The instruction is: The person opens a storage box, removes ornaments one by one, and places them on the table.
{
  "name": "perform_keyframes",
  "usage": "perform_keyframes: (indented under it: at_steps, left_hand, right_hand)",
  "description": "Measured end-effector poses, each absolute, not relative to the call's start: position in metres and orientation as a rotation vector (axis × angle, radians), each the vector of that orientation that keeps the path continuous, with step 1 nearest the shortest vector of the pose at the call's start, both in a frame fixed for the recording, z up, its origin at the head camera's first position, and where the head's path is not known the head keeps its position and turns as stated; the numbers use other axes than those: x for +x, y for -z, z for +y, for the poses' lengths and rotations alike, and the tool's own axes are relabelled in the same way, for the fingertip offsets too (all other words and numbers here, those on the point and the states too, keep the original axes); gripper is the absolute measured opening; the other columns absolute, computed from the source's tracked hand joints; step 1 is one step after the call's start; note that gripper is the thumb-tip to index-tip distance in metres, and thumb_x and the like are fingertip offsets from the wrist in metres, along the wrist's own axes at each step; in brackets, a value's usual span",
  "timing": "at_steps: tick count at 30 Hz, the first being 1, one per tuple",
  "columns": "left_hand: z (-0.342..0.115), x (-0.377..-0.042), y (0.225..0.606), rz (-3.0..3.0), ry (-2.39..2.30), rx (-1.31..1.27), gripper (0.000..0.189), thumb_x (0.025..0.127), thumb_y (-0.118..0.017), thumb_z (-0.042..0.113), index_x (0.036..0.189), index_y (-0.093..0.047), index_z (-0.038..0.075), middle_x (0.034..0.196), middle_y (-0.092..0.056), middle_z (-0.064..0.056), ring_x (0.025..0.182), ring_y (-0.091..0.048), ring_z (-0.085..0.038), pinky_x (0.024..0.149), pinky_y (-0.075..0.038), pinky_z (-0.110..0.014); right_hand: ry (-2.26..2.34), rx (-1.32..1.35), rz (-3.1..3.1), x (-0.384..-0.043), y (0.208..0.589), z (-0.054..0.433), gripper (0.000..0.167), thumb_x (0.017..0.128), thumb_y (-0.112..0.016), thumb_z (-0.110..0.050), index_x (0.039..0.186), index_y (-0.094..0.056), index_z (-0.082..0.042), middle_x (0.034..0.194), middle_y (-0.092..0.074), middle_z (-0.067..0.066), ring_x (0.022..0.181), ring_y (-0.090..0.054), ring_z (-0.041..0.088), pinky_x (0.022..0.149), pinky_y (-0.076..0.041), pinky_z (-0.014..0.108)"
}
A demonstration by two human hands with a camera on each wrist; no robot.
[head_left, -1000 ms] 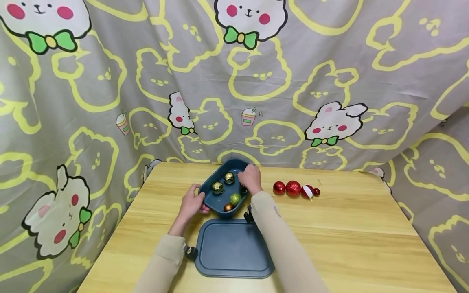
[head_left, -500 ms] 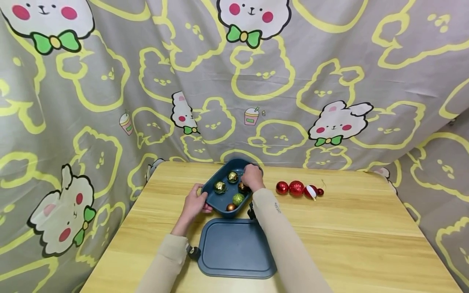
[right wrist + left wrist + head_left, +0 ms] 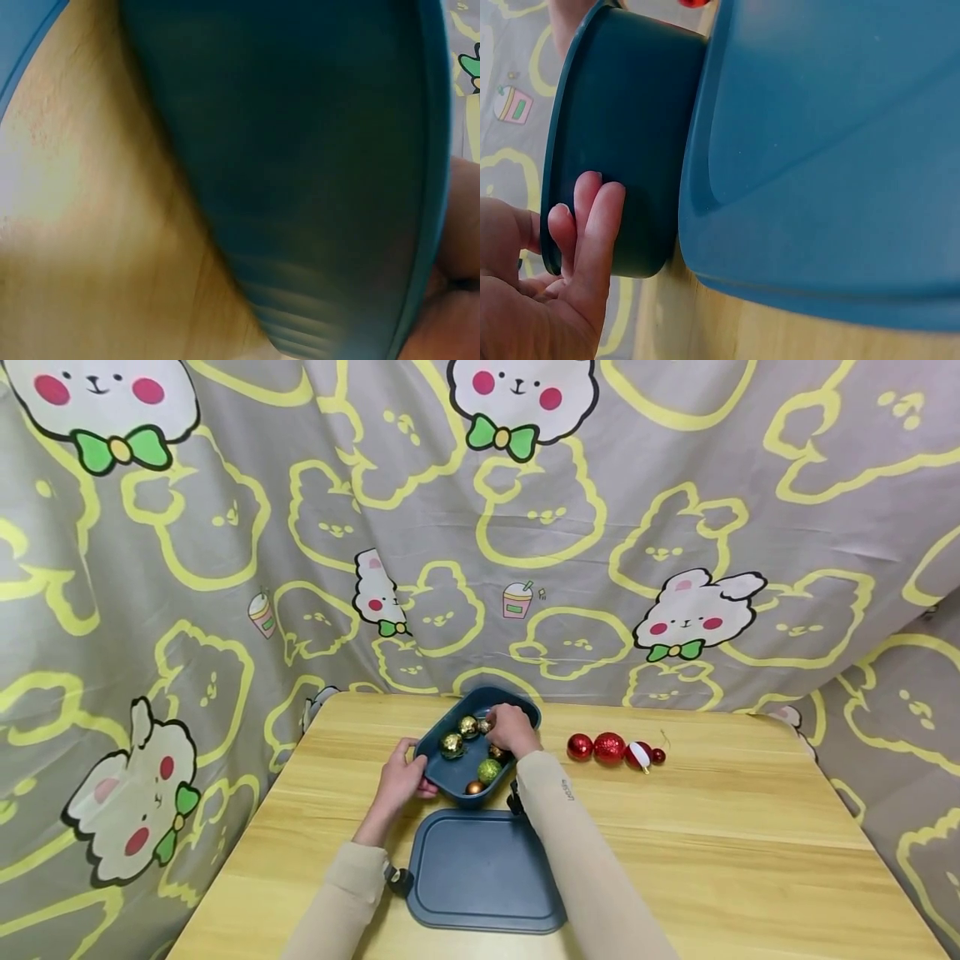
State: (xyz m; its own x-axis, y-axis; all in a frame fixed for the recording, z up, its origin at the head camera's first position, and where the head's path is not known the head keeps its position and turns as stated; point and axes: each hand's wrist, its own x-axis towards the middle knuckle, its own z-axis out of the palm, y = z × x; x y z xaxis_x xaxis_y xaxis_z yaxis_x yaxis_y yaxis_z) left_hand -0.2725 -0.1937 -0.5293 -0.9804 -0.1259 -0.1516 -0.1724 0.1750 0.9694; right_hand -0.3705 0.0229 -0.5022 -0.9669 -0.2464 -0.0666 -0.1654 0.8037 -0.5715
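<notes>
Across the head view's lower middle, my left hand (image 3: 401,774) grips the blue box (image 3: 454,774); inside, my right hand (image 3: 514,730) meets a small ball (image 3: 484,726), whether pinching it I cannot tell.

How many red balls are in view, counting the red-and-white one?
4, in a row on the table right of the box: one red ball, a bigger one, the red-and-white one and the smallest. The right hand may hide others in the box.
</notes>
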Motion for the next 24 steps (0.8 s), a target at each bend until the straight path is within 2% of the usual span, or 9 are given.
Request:
perform_keyframes:
  at_steps: [6,13,15,18,21,24]
  left_hand:
    - [-0.1926,-0.2717,0.5282,2.390,-1.960,-0.313,0.041,0.102,-0.046,0.008,0.143,-0.050,0.011,0.056,-0.057,-0.009,0.049,-0.069,-0.020,0.057,-0.066,-0.041]
    - [-0.1912,-0.2696,0.5291,2.382,-1.982,-0.301,0.040,0.102,-0.046,0.007,0.141,-0.051,0.010,0.057,-0.061,-0.011,0.048,-0.068,-0.020,0.057,-0.066,-0.044]
    - [-0.1911,-0.2693,0.5293,2.379,-1.982,-0.302,0.039,0.102,-0.046,0.008,0.141,-0.051,0.010,0.058,-0.061,-0.012,0.048,-0.068,-0.020,0.058,-0.067,-0.045]
    - [-0.1909,-0.2693,0.5292,2.377,-1.981,-0.306,0.038,0.102,-0.047,0.008,0.140,-0.051,0.010,0.060,-0.060,-0.012,0.049,-0.068,-0.019,0.059,-0.067,-0.045]
    - [-0.1914,-0.2699,0.5299,2.384,-1.982,-0.298,0.038,0.103,-0.046,0.008,0.140,-0.051,0.009,0.059,-0.061,-0.011,0.049,-0.068,-0.018,0.058,-0.067,-0.045]
    - [-0.1921,-0.2705,0.5305,2.388,-1.983,-0.298,0.037,0.103,-0.046,0.008,0.140,-0.051,0.010,0.059,-0.061,-0.011,0.048,-0.068,-0.018,0.058,-0.067,-0.044]
  right_hand:
    - [0.836,-0.320,2.844,-0.3719,0.5081,0.0181,0.037,0.095,-0.075,-0.014,0.131,-0.069,-0.014,0.132,-0.067,0.010,0.116,-0.065,0.030,0.098,-0.058,0.046]
    - [0.781,-0.357,2.855,-0.3708,0.5081,0.0175,0.046,0.096,-0.074,-0.013,0.141,-0.063,-0.015,0.136,-0.062,0.012,0.116,-0.063,0.031,0.098,-0.057,0.046]
    - [0.772,-0.361,2.846,-0.3708,0.5081,0.0177,0.042,0.096,-0.073,-0.013,0.137,-0.067,-0.016,0.135,-0.065,0.010,0.118,-0.064,0.030,0.099,-0.057,0.046]
    - [0.777,-0.354,2.839,-0.3708,0.5077,0.0175,0.029,0.095,-0.074,-0.012,0.124,-0.074,-0.016,0.130,-0.069,0.006,0.119,-0.065,0.027,0.101,-0.058,0.044]
    - [0.789,-0.352,2.838,-0.3710,0.5074,0.0171,0.021,0.094,-0.076,-0.012,0.114,-0.076,-0.016,0.121,-0.072,0.005,0.113,-0.066,0.025,0.099,-0.059,0.043]
    - [0.796,-0.376,2.845,-0.3723,0.5084,0.0170,0.018,0.093,-0.077,-0.013,0.111,-0.077,-0.015,0.113,-0.072,0.004,0.106,-0.066,0.023,0.096,-0.059,0.041]
